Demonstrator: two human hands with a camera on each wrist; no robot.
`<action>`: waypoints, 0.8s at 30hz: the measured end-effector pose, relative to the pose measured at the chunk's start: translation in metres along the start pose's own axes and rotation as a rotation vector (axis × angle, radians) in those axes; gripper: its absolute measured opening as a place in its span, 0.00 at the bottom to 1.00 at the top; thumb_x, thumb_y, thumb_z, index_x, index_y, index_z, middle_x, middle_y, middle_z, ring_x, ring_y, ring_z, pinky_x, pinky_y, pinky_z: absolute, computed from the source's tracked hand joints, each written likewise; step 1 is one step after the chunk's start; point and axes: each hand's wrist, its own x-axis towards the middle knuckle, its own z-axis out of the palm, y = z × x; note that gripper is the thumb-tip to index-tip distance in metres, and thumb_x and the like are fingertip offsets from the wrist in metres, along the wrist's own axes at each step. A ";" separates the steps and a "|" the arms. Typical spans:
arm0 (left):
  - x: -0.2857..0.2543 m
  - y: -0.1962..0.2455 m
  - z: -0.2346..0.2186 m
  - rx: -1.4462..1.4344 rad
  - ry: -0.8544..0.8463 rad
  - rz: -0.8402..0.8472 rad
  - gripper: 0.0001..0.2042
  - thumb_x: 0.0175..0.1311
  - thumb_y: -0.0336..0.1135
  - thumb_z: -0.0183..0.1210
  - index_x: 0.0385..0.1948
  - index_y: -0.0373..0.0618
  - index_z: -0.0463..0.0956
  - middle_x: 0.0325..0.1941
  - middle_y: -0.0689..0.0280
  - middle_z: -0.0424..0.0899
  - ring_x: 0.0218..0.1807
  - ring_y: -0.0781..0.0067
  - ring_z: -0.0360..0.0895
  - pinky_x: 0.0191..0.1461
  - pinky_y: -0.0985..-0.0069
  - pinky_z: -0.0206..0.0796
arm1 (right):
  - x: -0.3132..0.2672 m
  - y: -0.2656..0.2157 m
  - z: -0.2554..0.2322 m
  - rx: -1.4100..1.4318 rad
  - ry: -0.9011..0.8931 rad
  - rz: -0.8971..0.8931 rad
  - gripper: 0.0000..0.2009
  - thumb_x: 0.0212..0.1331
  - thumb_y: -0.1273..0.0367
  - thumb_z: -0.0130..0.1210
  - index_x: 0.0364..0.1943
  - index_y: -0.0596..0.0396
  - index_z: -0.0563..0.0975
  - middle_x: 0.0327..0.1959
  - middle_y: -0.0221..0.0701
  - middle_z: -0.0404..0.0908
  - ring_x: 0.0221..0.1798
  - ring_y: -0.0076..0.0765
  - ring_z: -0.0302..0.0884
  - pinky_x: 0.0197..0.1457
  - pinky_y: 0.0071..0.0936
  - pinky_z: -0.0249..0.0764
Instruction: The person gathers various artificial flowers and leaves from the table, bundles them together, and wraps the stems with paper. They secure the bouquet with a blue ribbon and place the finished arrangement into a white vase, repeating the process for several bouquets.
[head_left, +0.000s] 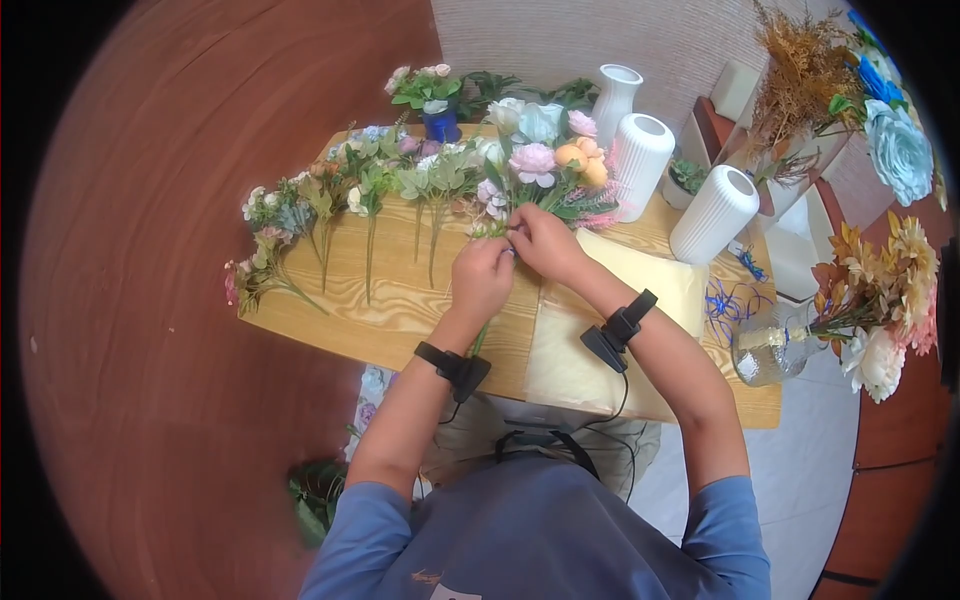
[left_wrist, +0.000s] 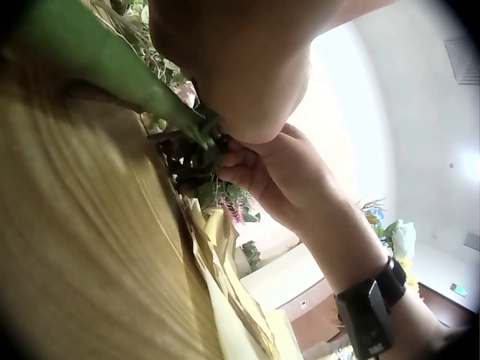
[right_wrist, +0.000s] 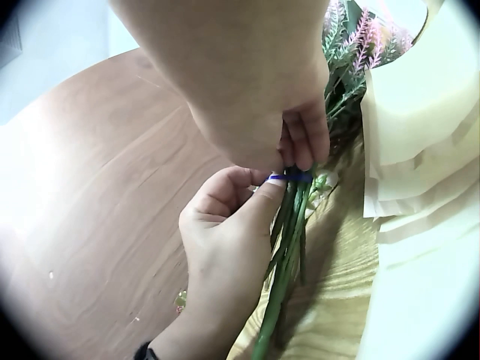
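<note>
A bouquet of pastel artificial flowers (head_left: pixel 532 163) lies over the table, its green stems (right_wrist: pixel 281 281) bunched together. A thin blue tie (right_wrist: pixel 298 177) crosses the stems in the right wrist view. The left hand (head_left: pixel 483 277) (right_wrist: pixel 229 244) pinches the tie between thumb and bent forefinger, at the side of the stems. Right beside it, the right hand (head_left: pixel 545 245) (left_wrist: pixel 296 180) has its fingers curled at the tie, just below the blooms; its thumb is mostly hidden. In the left wrist view the fingertips are partly covered by the left hand.
Loose flower sprigs (head_left: pixel 370 195) lie on the wooden table (head_left: pixel 400 335) at the left. Cream wrapping paper (head_left: pixel 620 320) is at the right, with blue ties (head_left: pixel 735 305) beyond. White vases (head_left: pixel 645 155), a potted plant (head_left: pixel 686 177) and a glass jar with flowers (head_left: pixel 768 358) stand around.
</note>
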 end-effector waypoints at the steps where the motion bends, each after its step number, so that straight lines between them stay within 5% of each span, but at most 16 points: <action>1: -0.002 -0.005 0.003 -0.001 -0.003 -0.001 0.02 0.53 0.25 0.58 0.28 0.38 0.78 0.23 0.61 0.77 0.25 0.62 0.74 0.30 0.69 0.65 | 0.000 0.003 0.000 0.001 0.000 0.003 0.08 0.54 0.70 0.54 0.36 0.60 0.73 0.28 0.43 0.78 0.32 0.50 0.77 0.37 0.39 0.72; 3: 0.000 -0.009 0.005 -0.399 -0.077 -0.482 0.02 0.54 0.24 0.58 0.26 0.39 0.79 0.20 0.68 0.77 0.20 0.77 0.71 0.23 0.79 0.60 | 0.002 0.013 0.001 0.227 -0.014 0.086 0.08 0.55 0.72 0.52 0.38 0.60 0.71 0.26 0.39 0.77 0.30 0.39 0.77 0.35 0.34 0.72; 4: 0.004 -0.009 0.002 -0.399 -0.081 -0.484 0.02 0.54 0.24 0.58 0.26 0.39 0.79 0.20 0.68 0.77 0.20 0.77 0.71 0.23 0.79 0.60 | 0.002 0.019 0.003 0.228 -0.013 0.090 0.08 0.55 0.72 0.52 0.38 0.60 0.71 0.26 0.39 0.77 0.30 0.39 0.77 0.35 0.34 0.72; 7: 0.020 -0.016 -0.012 -0.869 -0.322 -0.961 0.02 0.53 0.24 0.57 0.23 0.40 0.77 0.18 0.72 0.72 0.18 0.85 0.63 0.20 0.84 0.50 | -0.001 0.029 0.005 0.499 -0.037 0.078 0.07 0.54 0.74 0.52 0.37 0.60 0.70 0.25 0.33 0.76 0.28 0.30 0.74 0.33 0.29 0.70; 9: 0.024 -0.023 -0.015 -0.959 -0.372 -1.018 0.02 0.53 0.24 0.57 0.23 0.41 0.76 0.16 0.74 0.69 0.16 0.86 0.59 0.19 0.84 0.47 | -0.006 0.032 0.003 0.509 -0.101 0.050 0.05 0.58 0.76 0.49 0.37 0.59 0.69 0.34 0.32 0.77 0.35 0.24 0.75 0.40 0.21 0.73; 13: 0.028 -0.024 -0.015 -1.093 -0.425 -1.141 0.06 0.55 0.25 0.55 0.20 0.46 0.71 0.13 0.79 0.60 0.13 0.86 0.53 0.18 0.84 0.45 | -0.016 0.026 -0.004 0.460 -0.144 0.081 0.05 0.56 0.75 0.53 0.35 0.59 0.71 0.35 0.31 0.76 0.37 0.23 0.75 0.42 0.21 0.73; 16: 0.027 -0.030 -0.014 -1.180 -0.493 -1.195 0.07 0.56 0.27 0.54 0.19 0.48 0.69 0.13 0.79 0.60 0.14 0.85 0.54 0.18 0.83 0.46 | -0.024 0.018 -0.008 0.361 -0.091 -0.084 0.06 0.52 0.74 0.58 0.32 0.58 0.75 0.36 0.31 0.73 0.37 0.24 0.74 0.41 0.21 0.73; 24: 0.025 -0.029 -0.013 -1.194 -0.512 -1.225 0.06 0.58 0.29 0.53 0.21 0.47 0.69 0.13 0.79 0.60 0.14 0.85 0.55 0.18 0.84 0.47 | -0.026 0.008 -0.005 0.056 -0.039 -0.222 0.09 0.46 0.72 0.65 0.31 0.59 0.77 0.34 0.35 0.71 0.35 0.36 0.74 0.37 0.28 0.72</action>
